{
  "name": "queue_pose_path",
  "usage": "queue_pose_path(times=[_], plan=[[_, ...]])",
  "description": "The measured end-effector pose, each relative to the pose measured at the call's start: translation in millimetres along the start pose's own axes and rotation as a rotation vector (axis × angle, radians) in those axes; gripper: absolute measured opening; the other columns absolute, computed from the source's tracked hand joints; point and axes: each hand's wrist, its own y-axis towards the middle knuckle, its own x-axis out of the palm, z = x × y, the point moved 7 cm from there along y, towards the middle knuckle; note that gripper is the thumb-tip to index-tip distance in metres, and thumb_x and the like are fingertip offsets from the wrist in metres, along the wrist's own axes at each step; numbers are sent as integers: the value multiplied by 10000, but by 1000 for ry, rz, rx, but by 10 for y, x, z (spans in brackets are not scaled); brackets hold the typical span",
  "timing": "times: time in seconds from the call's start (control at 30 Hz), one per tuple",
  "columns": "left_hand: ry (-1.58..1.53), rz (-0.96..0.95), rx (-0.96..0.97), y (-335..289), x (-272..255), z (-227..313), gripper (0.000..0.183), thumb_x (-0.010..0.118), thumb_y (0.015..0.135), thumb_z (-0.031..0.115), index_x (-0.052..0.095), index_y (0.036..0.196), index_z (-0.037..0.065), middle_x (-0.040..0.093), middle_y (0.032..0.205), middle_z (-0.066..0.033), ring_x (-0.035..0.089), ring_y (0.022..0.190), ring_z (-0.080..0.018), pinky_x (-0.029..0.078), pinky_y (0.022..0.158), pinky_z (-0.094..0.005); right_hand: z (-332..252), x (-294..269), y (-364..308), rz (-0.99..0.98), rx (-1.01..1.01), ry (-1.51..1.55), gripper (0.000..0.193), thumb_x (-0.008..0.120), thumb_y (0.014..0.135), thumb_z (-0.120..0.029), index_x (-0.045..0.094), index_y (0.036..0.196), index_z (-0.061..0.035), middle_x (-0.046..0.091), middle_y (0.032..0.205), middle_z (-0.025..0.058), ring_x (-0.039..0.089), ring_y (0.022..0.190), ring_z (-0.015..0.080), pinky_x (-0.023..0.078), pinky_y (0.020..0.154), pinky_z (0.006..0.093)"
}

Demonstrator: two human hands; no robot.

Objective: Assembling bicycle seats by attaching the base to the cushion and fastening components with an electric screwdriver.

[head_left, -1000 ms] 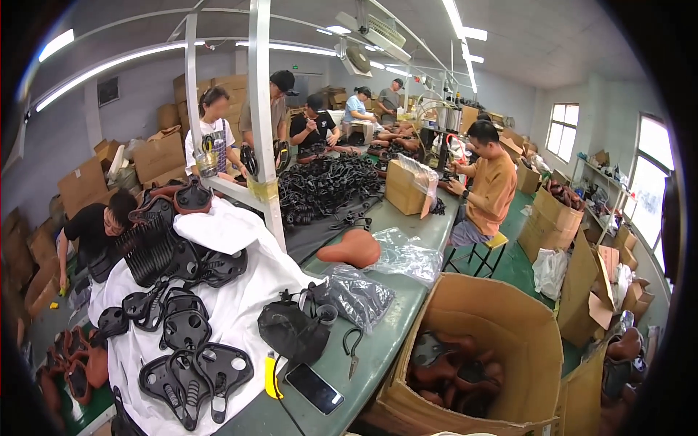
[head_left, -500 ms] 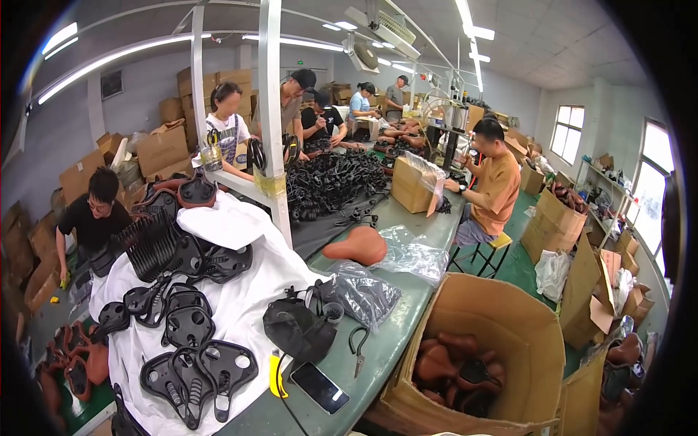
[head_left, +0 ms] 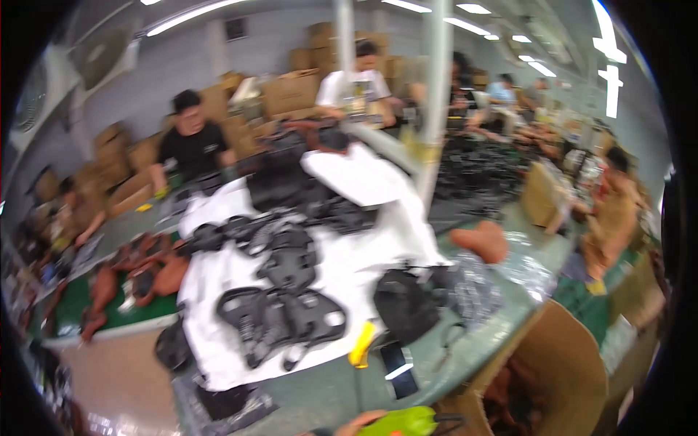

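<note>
At the bottom edge, my left hand [head_left: 361, 421] is closed around a lime-green handheld tool [head_left: 407, 421] with a dark, thin end toward the right. Blur hides the tool's exact kind, and most of the hand is cut off. My right hand is out of view. Just beyond the tool lie a phone [head_left: 396, 370] and a yellow object with a black cord [head_left: 361, 345]. Black plastic saddle bases [head_left: 287, 261] overlap on a white cloth [head_left: 349, 291] in front of me. A black bag [head_left: 406, 305] rests to their right.
A cardboard box [head_left: 567, 349] holding brown saddles stands at the lower right. Brown saddles [head_left: 171, 272] lie on a green surface at left. A metal post [head_left: 437, 102] rises from the table. One brown saddle [head_left: 481, 241] sits beside clear plastic bags [head_left: 472, 283]. Several people work beyond.
My view has swung left, so the table appears further right. My left hand with the lime-green tool has come into view at the bottom. The picture is now blurred.
</note>
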Motion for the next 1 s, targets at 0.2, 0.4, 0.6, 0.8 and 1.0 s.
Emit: queue_pose_path(times=[0.2, 0.4, 0.6, 0.8, 1.0], plan=[[-184, -117, -308, -216, 162, -308, 261, 874, 829, 179, 730, 990, 33, 691, 907, -119, 684, 767, -312, 557, 682, -413, 33, 63, 155, 100, -226, 168, 312, 754, 950, -49, 522, 1146, -117, 582, 951, 63, 597, 810, 206, 518, 801, 394], [-310, 196, -710, -388, -618, -1448, 564, 846, 844, 332, 633, 1250, 3, 696, 1117, -138, 675, 1037, -271, 524, 951, -421, 405, -434, 63, 19, -237, -85, 586, 770, 921, 21, 384, 1315, -176, 595, 912, 60, 589, 747, 213, 531, 712, 402], [-976, 1198, -909, -386, -2005, -3886, 524, 678, 1043, 268, 482, 1486, 69, 588, 1369, -170, 658, 1125, -249, 560, 949, -383, -84, -401, 290, 86, -289, 40, 624, 808, 921, -23, 386, 1336, -217, 636, 908, 56, 587, 691, 228, 529, 680, 412], [-1280, 1607, -1202, -504, -2379, -5828, 903, 768, 963, 408, 283, 1618, 18, 411, 1518, -192, 554, 1265, -300, 460, 1119, -451, -338, -511, 292, 139, -220, -163, 522, 794, 957, -86, 432, 1313, -206, 627, 886, 46, 600, 713, 226, 529, 690, 434], [-1321, 1396, -1249, -499, -2284, -6596, 394, 842, 903, 400, 681, 1140, 130, 670, 1117, -62, 627, 917, -209, 548, 821, -379, -447, -651, 340, 299, -330, -213, 545, 798, 960, -89, 428, 1351, -177, 618, 871, 54, 567, 681, 213, 524, 670, 426]])
